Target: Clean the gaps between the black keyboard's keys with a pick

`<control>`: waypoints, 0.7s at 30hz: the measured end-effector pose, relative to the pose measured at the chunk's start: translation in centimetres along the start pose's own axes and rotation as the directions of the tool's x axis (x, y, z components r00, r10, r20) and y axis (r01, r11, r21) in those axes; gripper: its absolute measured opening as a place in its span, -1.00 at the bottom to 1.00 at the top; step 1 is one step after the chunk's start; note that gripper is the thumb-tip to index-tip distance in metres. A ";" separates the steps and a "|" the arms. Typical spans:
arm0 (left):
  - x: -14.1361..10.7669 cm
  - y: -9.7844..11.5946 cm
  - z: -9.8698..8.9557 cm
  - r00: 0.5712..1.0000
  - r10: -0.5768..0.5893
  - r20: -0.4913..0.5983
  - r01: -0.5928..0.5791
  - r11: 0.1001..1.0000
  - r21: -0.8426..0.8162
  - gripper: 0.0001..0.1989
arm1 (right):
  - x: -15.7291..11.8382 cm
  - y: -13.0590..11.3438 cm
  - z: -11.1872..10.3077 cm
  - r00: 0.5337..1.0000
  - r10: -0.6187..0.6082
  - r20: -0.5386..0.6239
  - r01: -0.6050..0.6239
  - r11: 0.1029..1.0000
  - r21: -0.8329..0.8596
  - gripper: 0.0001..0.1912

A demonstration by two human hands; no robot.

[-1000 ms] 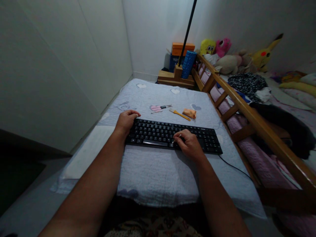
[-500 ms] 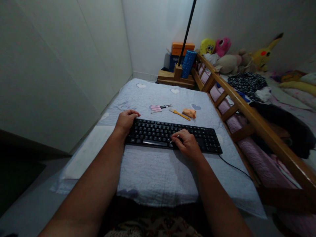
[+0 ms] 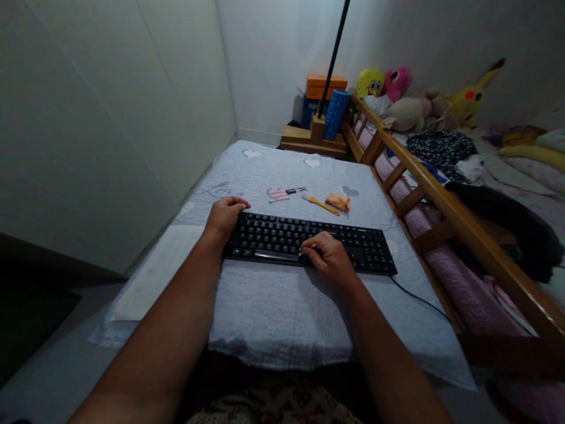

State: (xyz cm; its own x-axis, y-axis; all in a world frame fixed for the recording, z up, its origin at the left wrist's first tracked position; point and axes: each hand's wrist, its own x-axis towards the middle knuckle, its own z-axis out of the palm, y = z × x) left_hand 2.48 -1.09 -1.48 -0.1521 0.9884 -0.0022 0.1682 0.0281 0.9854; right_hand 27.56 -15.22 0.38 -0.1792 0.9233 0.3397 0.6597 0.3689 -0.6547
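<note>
A black keyboard (image 3: 273,237) lies flat on the cloth-covered table. My left hand (image 3: 223,217) is closed at its back left corner, with the fingers curled over that edge; the thumb side is partly hidden. My right hand (image 3: 329,256) rests over the keys just right of the space bar. Between its thumb and fingers it pinches a thin white cotton swab (image 3: 302,252), whose tip touches or nearly touches the keys. Behind the keyboard lie another thin white stick (image 3: 279,200), a slim tool with a dark grip and metal tip (image 3: 291,191), a yellow-handled brush (image 3: 324,205) and a crumpled orange cloth (image 3: 338,202).
A white sheet (image 3: 154,277) lies at the table's left side. The keyboard's cable (image 3: 419,297) runs off to the right. A wooden bed rail (image 3: 415,176) borders the right side, with plush toys (image 3: 406,112) behind it. At left stands a pale cabinet (image 3: 132,118).
My right hand has moved slightly left along the keys with the cotton swab. My left hand stays at the keyboard's corner.
</note>
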 end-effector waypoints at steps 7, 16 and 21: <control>0.1 -0.2 0.0 1.000 0.005 -0.001 -0.005 1.000 0.009 -0.91 | 0.0 -0.1 -0.1 1.000 -0.002 0.010 0.002 1.000 -0.002 -0.84; 0.2 -0.3 0.0 1.000 0.017 0.003 -0.017 1.000 0.003 -0.92 | -0.1 -0.2 -0.2 0.999 0.003 0.042 -0.003 1.000 0.000 -0.85; 0.2 -0.5 0.0 1.000 0.010 0.003 -0.010 1.000 -0.008 -0.91 | -0.1 -0.3 -0.1 0.999 0.011 0.043 -0.011 1.000 -0.001 -0.85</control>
State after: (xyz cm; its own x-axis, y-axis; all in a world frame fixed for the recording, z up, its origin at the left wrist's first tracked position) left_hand 2.33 -0.94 -1.91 -0.1471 0.9891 0.0068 0.1617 0.0172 0.9867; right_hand 27.52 -15.43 0.60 -0.2029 0.9311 0.3031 0.6627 0.3585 -0.6575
